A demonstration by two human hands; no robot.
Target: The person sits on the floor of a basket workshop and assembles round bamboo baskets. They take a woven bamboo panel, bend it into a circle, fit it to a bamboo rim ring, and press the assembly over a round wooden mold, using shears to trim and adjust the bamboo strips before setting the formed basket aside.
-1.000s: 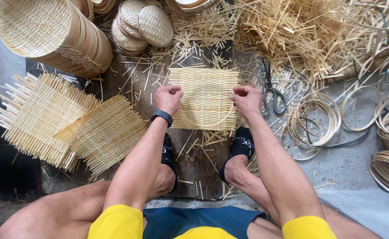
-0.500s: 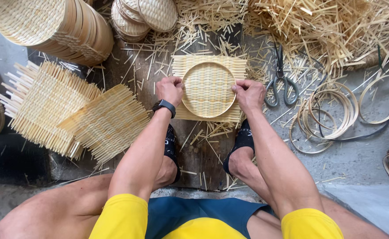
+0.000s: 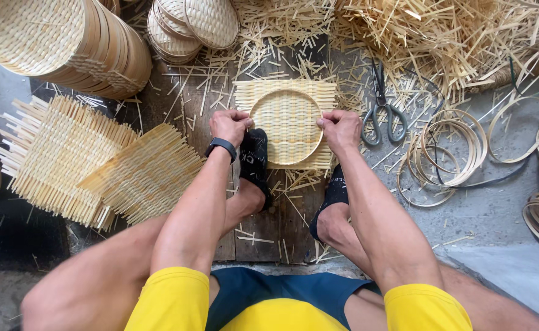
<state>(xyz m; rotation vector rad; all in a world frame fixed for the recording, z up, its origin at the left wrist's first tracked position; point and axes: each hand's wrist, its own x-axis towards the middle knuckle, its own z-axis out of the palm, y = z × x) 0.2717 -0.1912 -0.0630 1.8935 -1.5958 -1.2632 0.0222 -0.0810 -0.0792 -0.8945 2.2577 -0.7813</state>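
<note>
A square woven mat (image 3: 286, 92) lies on the wooden board (image 3: 284, 230) in front of the seated person. A round hoop (image 3: 286, 127) is pressed into its middle, so that the weave is dished into a shallow tray shape inside the ring. The square corners and loose strip ends are seen standing out beyond the hoop on all sides; no trimming of them is visible.

The left hand (image 3: 230, 126) is closed on the left edge of the hoop and mat, thumb toward the rim. The right hand (image 3: 339, 127) is closed on the right edge in the same way. Both feet in dark socks are planted on the board, the left one touching the near edge of the mat.

Judged state of the work: forming of the round is in hand, seating of the hoop appears nearly complete, and cutting away of the surplus is not yet done. Scissors (image 3: 379, 110) lie untouched just right of the mat.

Further flat mats (image 3: 98, 162) are stacked at the left, unformed. Spare hoops (image 3: 450, 153) are piled at the right on the floor. Finished round trays (image 3: 73, 43) are stacked at the upper left, with smaller ones (image 3: 189, 24) beside them. Cut bamboo scraps (image 3: 441, 37) are heaped at the upper right.
</note>
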